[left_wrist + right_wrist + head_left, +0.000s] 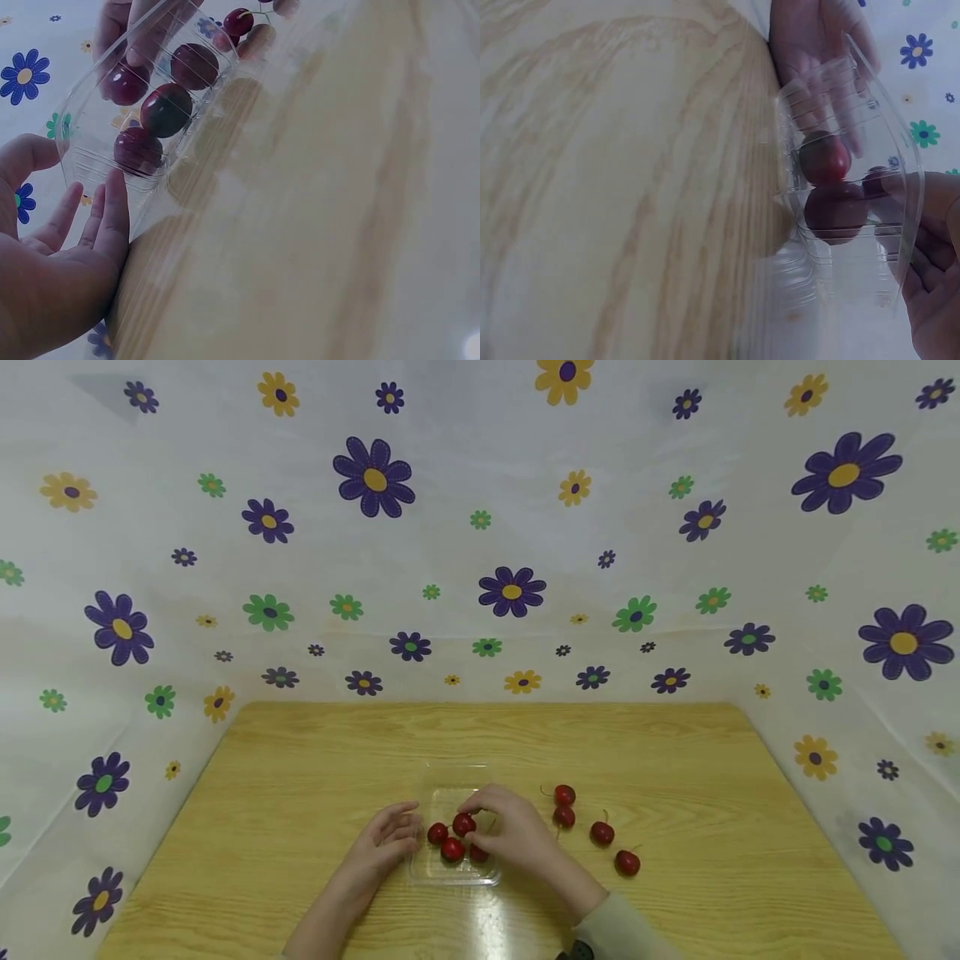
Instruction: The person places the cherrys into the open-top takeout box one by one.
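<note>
A clear plastic container (453,882) stands on the table with several dark red cherries inside. My left hand (384,843) is at its left side, fingers loosely extended; the left wrist view shows the fingertips (114,187) right at the container wall. My right hand (517,833) reaches in over the right side and pinches a cherry (463,824) between thumb and fingers. Close by in the container lie other cherries, one at the left (437,834) and one in front (452,849). Another cherry (478,853) is partly hidden beneath the right hand.
Several stemmed cherries lie on the wooden table (315,777) to the right of the container, the nearest pair led by one cherry (564,816), the farthest right being another cherry (627,862). A flower-printed sheet (450,543) encloses the back and sides.
</note>
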Motion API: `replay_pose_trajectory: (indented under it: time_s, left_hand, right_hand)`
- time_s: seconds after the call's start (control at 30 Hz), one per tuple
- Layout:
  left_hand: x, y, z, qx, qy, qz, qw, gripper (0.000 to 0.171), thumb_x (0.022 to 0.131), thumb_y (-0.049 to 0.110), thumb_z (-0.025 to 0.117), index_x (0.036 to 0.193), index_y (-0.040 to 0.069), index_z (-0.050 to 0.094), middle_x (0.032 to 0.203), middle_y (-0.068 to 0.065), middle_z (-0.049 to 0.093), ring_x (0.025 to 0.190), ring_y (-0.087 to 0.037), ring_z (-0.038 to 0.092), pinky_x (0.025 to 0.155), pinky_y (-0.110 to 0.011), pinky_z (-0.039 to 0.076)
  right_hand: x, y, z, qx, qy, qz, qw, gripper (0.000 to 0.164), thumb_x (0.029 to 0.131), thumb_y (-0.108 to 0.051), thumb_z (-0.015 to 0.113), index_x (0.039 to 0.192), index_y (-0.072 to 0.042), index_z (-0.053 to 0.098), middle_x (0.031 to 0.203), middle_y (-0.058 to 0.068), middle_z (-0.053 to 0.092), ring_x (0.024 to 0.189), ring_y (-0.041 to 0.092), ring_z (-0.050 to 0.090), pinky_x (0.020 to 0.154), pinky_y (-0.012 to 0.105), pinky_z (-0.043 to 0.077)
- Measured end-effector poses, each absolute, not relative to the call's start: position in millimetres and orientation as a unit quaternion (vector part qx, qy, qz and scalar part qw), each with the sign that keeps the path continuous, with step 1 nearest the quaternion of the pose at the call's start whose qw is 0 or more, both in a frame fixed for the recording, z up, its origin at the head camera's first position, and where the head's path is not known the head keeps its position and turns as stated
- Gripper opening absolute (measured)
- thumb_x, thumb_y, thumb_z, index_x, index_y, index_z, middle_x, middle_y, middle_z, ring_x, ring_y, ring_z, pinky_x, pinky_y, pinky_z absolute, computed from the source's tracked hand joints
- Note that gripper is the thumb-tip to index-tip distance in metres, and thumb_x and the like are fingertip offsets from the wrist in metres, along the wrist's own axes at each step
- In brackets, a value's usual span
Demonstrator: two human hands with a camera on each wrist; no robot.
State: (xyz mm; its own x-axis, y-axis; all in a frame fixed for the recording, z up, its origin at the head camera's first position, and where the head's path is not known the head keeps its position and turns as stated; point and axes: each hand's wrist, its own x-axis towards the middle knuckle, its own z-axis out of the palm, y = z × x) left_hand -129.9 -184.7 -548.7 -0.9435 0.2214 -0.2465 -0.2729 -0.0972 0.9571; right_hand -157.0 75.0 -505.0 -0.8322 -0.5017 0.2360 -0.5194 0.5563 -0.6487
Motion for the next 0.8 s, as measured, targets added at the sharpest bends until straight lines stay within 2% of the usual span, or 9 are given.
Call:
replay_pose_trajectory:
  time_s: [0.8]
  left_hand:
    - [-128.9,-185.1,-548.8,-0.02,0.657,0.737,0.16,0.065,0.096,0.0,0.068,0.156,-0.002,0.043,0.145,-0.018,0.057,0.122,-0.012,0.059,0.098,-0.021,0.053]
  right_hand:
    - [-154.2,67.8,-510.7,0.329,-0.902,0.273,0.058,0.032,0.086,-0.011,0.088,0.116,-0.01,0.076,0.118,0.004,0.075,0.113,0.02,0.069,0.101,0.038,0.059]
